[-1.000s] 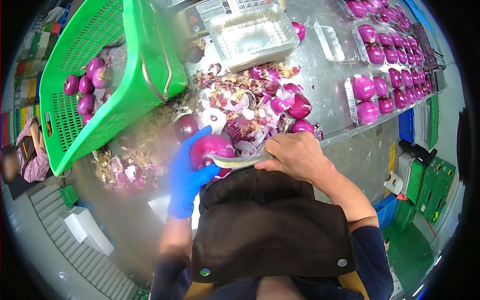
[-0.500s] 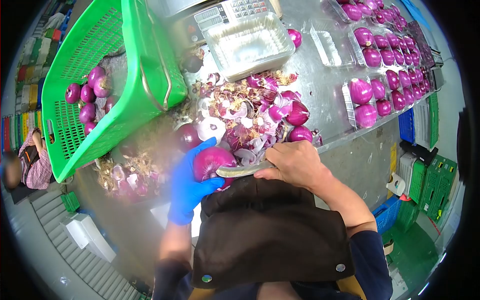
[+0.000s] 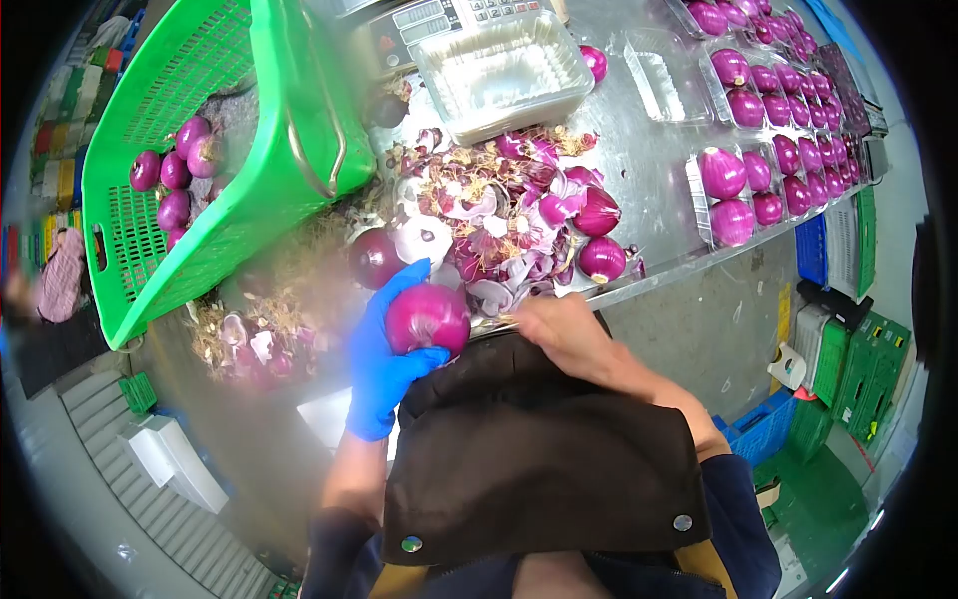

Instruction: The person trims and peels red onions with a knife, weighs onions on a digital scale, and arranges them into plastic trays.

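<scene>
My left hand (image 3: 384,364), in a blue glove, grips a large red onion (image 3: 429,319) above the table's front edge, its root end turned toward me. Bare and closed, my right hand (image 3: 564,334) is just right of that onion, apart from it. It is closed around the curved knife, whose blade barely shows in this view. Just beyond both hands lies a heap of onion skins and roots (image 3: 499,220). Two red onions (image 3: 602,260) rest at the heap's right side, and a darker onion (image 3: 375,258) sits at its left.
A green crate (image 3: 230,260) with several onions stands tilted at the left. Clear plastic trays (image 3: 504,75) are stacked on a scale (image 3: 424,25) at the back. Packed onion trays (image 3: 731,222) line the right. More skins (image 3: 254,344) lie left; a person (image 3: 62,275) is at the far left.
My right hand has drawn the knife away from the onion, and the blade has nearly gone from sight. The onion in my left hand has turned slightly.
</scene>
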The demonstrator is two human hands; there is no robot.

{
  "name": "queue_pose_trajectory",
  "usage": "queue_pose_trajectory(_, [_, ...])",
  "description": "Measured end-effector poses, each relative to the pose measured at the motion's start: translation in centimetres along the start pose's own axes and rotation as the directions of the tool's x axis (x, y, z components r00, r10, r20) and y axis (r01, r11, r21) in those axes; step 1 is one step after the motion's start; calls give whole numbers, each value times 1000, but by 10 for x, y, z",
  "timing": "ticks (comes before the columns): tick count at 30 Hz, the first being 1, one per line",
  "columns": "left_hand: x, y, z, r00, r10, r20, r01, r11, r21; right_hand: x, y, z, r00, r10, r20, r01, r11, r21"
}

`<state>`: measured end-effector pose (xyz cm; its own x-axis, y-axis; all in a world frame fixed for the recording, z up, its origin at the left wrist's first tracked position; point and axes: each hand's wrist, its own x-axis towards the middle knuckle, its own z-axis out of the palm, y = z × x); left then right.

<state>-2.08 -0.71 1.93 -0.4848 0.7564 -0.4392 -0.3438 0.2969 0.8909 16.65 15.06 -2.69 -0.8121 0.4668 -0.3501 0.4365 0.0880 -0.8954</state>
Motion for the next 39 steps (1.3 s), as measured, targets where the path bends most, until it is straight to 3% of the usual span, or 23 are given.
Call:
queue_pose_trajectory(2, [-4,-10,-9,998,42,50,-44,998,54,7,8,-13,963,265,41,-260,891,371])
queue_pose_trajectory(3, [-5,-12,-9,999,35,31,-36,999,28,10,-1,-22,985,164,-50,-156,979,131])
queue_pose_trajectory(4, [-6,-12,-9,1000,23,21,-23,1000,7,11,-3,-20,998,50,-28,-50,999,4])
queue_pose_trajectory(8, [-3,-7,-7,998,22,-53,-26,996,-81,3,-29,-14,944,-326,53,323,874,-362])
queue_pose_trajectory(12, [-3,1,-5,982,62,-177,-75,995,-68,-1,-39,-10,918,-387,87,365,736,-571])
queue_pose_trajectory(18, [-4,3,-2,979,99,-180,-111,992,-55,-2,-37,-8,934,-357,27,304,753,-584])
queue_pose_trajectory(21, [-6,4,2,978,119,-171,-131,990,-57,-1,-36,-5,946,-323,-23,275,837,-473])
queue_pose_trajectory(27, [-4,-7,4,967,189,-170,-201,978,-57,3,-14,14,991,-129,25,131,990,-62])
queue_pose_trajectory(30, [-5,-9,9,965,189,-180,-207,974,-89,5,-7,17,987,12,163,-41,983,176])
queue_pose_trajectory(36, [-8,-20,1,971,184,-153,-197,977,-79,6,-9,18,974,146,176,-189,947,261])
queue_pose_trajectory(39, [-11,-24,-5,971,205,-126,-220,968,-120,14,1,-3,929,284,236,-344,898,274])
